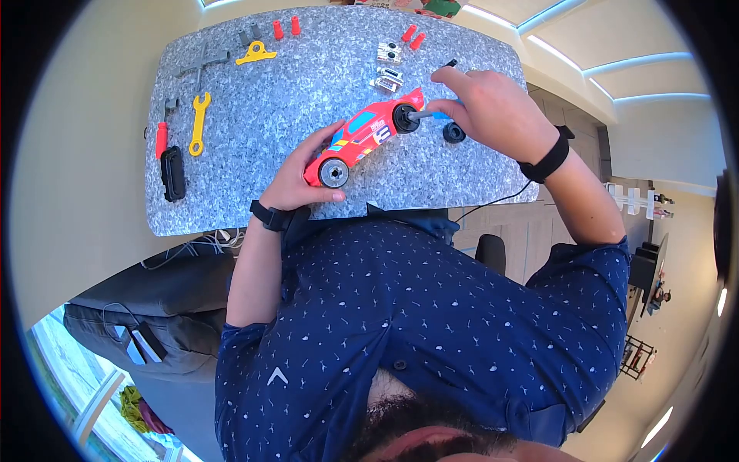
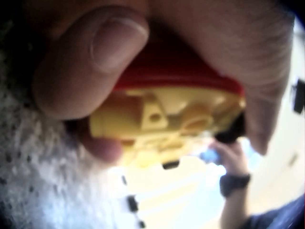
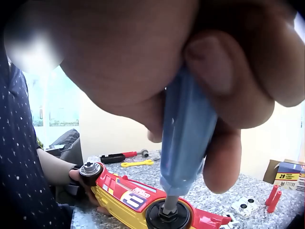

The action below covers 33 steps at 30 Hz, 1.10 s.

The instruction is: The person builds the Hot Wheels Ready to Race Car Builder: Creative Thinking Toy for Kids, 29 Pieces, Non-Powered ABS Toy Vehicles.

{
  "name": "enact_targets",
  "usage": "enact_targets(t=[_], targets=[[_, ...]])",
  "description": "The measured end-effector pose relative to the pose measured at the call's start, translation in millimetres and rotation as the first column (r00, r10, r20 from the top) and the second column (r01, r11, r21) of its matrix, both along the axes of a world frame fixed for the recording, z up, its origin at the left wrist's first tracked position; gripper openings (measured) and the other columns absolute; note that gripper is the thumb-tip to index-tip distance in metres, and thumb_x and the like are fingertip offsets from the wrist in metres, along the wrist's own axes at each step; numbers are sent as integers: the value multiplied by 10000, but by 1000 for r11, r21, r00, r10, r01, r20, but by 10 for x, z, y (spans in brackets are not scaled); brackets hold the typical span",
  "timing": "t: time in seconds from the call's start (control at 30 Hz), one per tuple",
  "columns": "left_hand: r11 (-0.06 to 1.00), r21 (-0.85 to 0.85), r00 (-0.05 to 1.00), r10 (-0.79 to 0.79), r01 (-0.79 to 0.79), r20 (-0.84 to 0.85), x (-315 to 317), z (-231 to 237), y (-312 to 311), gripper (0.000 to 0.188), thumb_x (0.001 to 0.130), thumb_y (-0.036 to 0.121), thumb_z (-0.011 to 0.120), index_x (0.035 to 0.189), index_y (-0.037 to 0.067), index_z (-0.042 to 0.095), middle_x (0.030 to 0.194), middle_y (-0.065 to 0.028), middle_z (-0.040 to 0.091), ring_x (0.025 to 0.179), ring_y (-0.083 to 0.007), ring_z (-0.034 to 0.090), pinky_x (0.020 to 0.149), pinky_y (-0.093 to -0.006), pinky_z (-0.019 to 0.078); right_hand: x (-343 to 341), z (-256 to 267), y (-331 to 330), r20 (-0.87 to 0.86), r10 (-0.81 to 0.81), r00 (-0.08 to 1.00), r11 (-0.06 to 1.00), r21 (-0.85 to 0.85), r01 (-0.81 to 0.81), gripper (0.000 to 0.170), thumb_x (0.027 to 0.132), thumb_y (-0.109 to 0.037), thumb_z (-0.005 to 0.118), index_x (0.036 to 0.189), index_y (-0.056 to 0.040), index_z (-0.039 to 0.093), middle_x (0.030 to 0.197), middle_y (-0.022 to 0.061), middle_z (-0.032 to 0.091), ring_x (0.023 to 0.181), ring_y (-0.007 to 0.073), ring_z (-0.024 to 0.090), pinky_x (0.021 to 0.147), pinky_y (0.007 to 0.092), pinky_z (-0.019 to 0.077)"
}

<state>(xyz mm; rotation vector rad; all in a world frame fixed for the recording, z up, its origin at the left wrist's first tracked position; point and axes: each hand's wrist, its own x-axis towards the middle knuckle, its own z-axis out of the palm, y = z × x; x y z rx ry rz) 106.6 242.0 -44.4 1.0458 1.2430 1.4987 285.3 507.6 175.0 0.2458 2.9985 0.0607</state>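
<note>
My left hand (image 1: 291,183) grips one end of a red and yellow toy race car (image 1: 362,137), thumb on one side and fingers on the other. In the left wrist view its yellow underside (image 2: 167,117) shows below the red body. My right hand (image 1: 500,108) holds a toy screwdriver by its blue handle (image 3: 186,129), fingers wrapped round it. The grey tip meets the middle of the black wheel (image 3: 157,217) at the car's finned end. Nearer my left hand, a grey hub (image 3: 89,168) shows at the car's other wheel position.
A loose black wheel (image 1: 454,133) lies on the speckled table (image 1: 269,154) near my right hand. White parts (image 1: 389,52) and red pegs (image 1: 413,37) sit farther back. To the left are a yellow wrench (image 1: 198,127), a grey cross-shaped piece (image 1: 202,65) and a black piece (image 1: 174,174).
</note>
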Motion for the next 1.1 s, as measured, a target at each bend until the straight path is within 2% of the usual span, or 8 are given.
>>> enact_targets(t=[0.1, 0.3, 0.5, 0.63, 0.8, 0.9, 1.03, 1.1], targets=[[1000, 1, 1000, 6, -6, -18, -5, -1, -11, 1267, 641, 270, 1064, 1689, 45, 389, 1680, -147, 472, 1545, -259, 466, 1280, -436, 379, 67, 12, 4, -171, 186, 967, 979, -53, -198, 436, 903, -266, 849, 1242, -53, 676, 1105, 142, 736, 989, 387, 745, 829, 506, 596], [1000, 9, 1000, 2, -2, -14, -3, -19, 3, 1258, 646, 281, 1061, 1687, 44, 394, 1678, -149, 476, 1546, -263, 466, 1281, -435, 375, 50, 6, 43, 31, 165, 986, 986, -3, -165, 323, 896, -188, 830, 1178, -81, 713, 1134, 88, 719, 1033, 357, 716, 870, 487, 572], [1000, 8, 1000, 4, -3, -21, -5, -19, -4, 1262, 648, 299, 1060, 1689, 44, 392, 1679, -152, 474, 1547, -265, 464, 1284, -436, 368, 181, -90, 343, -218, 279, 935, 957, 149, -251, 296, 894, -215, 835, 1117, -90, 685, 1024, 103, 716, 1021, 346, 697, 820, 460, 566], [1000, 7, 1000, -1, 1, -14, -8, 10, -1, 1266, 647, 309, 1063, 1689, 47, 392, 1680, -157, 471, 1547, -267, 466, 1284, -441, 370, 303, -545, 399, -356, -146, 923, 912, -411, -14, 344, 925, -254, 845, 1157, -86, 656, 976, 114, 716, 904, 334, 694, 750, 430, 535], [998, 58, 995, -16, 21, -103, -5, 62, -6, 1344, 615, 478, 1063, 1695, 50, 386, 1672, -160, 475, 1556, -277, 450, 1291, -444, 345, 490, -1418, 45, -177, -520, 836, 554, -814, 173, 451, 1013, -386, 805, 1255, -52, 624, 938, 94, 737, 708, 163, 649, 641, 359, 522], [995, 83, 995, -51, 58, -86, 6, 1, 17, 1386, 618, 640, 1015, 1702, 59, 377, 1674, -159, 461, 1560, -281, 440, 1299, -451, 323, 482, -1471, -304, 123, -682, 721, 84, -966, 244, 515, 1038, -451, 768, 1278, -23, 610, 922, 57, 716, 641, 64, 603, 540, 289, 491], [995, 36, 988, -95, 91, 121, 138, 129, 83, 1386, 646, 782, 934, 1701, 77, 377, 1684, -155, 434, 1552, -274, 441, 1302, -455, 313, 440, -1737, -476, 147, -779, 609, -103, -989, 107, 515, 1062, -473, 730, 1276, -20, 615, 856, 28, 677, 514, 72, 566, 447, 256, 442], [986, 58, 974, -163, 156, 159, 112, 52, 108, 1209, 864, 685, 842, 1734, 89, 250, 1681, -172, 428, 1542, -263, 445, 1279, -441, 352, 447, -1799, -414, 216, -765, 607, -205, -975, 88, 513, 1063, -483, 727, 1242, -11, 639, 853, 31, 671, 484, 87, 566, 433, 260, 442]])
